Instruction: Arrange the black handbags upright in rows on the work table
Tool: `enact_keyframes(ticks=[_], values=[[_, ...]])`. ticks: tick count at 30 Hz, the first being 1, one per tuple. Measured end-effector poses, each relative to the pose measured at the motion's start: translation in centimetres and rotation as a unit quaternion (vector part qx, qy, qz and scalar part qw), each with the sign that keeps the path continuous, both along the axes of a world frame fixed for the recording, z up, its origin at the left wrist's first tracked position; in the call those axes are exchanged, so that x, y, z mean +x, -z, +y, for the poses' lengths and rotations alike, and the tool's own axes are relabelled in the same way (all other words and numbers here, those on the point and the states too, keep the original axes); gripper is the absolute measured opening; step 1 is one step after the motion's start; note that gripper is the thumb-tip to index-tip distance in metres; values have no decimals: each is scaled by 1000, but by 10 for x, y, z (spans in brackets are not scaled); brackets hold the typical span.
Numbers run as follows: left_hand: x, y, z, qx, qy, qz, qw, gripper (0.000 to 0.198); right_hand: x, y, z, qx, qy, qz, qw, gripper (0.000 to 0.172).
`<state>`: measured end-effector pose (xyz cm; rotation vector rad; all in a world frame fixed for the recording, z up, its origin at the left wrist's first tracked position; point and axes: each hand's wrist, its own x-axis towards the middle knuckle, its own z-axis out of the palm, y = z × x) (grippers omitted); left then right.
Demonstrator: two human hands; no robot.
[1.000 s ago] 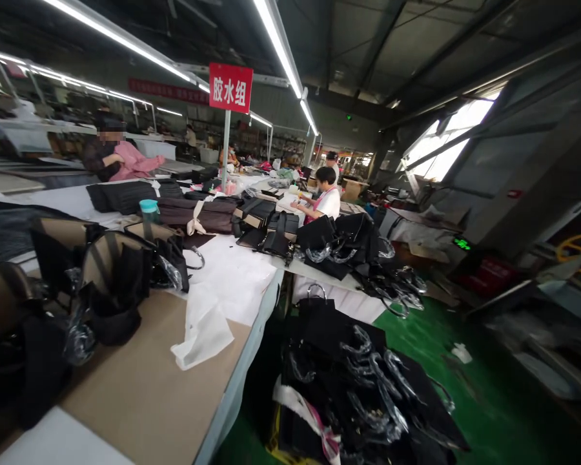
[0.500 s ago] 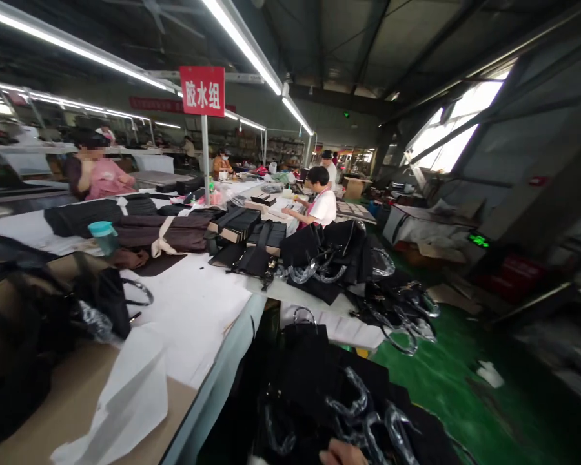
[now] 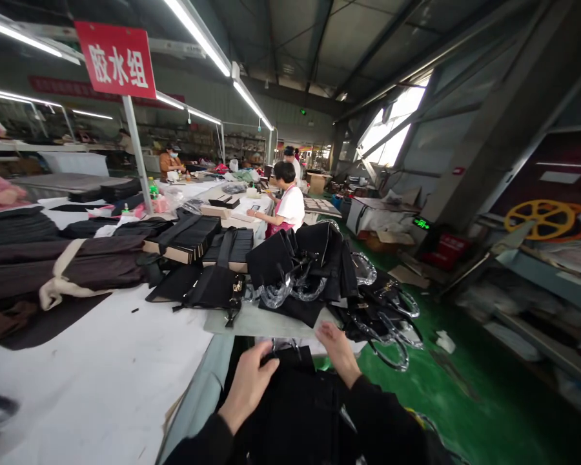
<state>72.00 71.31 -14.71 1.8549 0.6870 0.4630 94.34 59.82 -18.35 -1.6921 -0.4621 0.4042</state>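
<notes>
Both my hands reach forward over a pile of black handbags (image 3: 295,407) below the table edge. My left hand (image 3: 249,384) is open, thumb and forefinger apart, beside the top of one bag near its plastic-wrapped handle. My right hand (image 3: 337,352) is held higher, by the table's near edge, with loosely bent fingers apart and nothing visible in them. Just beyond it lie more black handbags (image 3: 319,261), their curved handles wrapped in clear plastic. A flat black piece with gold-coloured hardware (image 3: 215,287) rests on the table to the left of these.
White sheeting covers the table (image 3: 140,368) on my left. A brown fabric bundle (image 3: 97,265) tied with a pale strip and stacked black panels (image 3: 186,236) lie there. A co-worker in white (image 3: 288,206) works further along the table. Green floor (image 3: 458,381) shows at right.
The view has turned right and closer to the table. Both hands have come up into view over the bags; before, only part of one hand showed at the bottom edge.
</notes>
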Motion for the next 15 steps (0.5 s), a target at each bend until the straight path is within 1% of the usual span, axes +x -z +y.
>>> enact_keyframes(ticks=[1,3,4,6,8,10,13,15], values=[[34,4,22,8,-22,11,1000,45,16,-1,17,17,37,18,999,49],[93,15,59,50,-22,21,998,55,43,0,47,33,90,36,995,54],[117,20,74,64,-19,24,998,58,54,2,60,44,107,46,992,54],[155,33,97,72,-14,21,997,64,68,8,82,72,124,76,987,51],[183,44,114,61,-13,16,998,70,75,15,101,100,123,113,981,47],[204,54,127,47,-8,11,999,67,80,20,118,120,112,150,975,44],[224,65,142,23,5,5,1000,55,88,19,140,132,84,189,969,43],[231,67,149,1,7,-3,1000,50,95,16,151,124,67,206,968,46]])
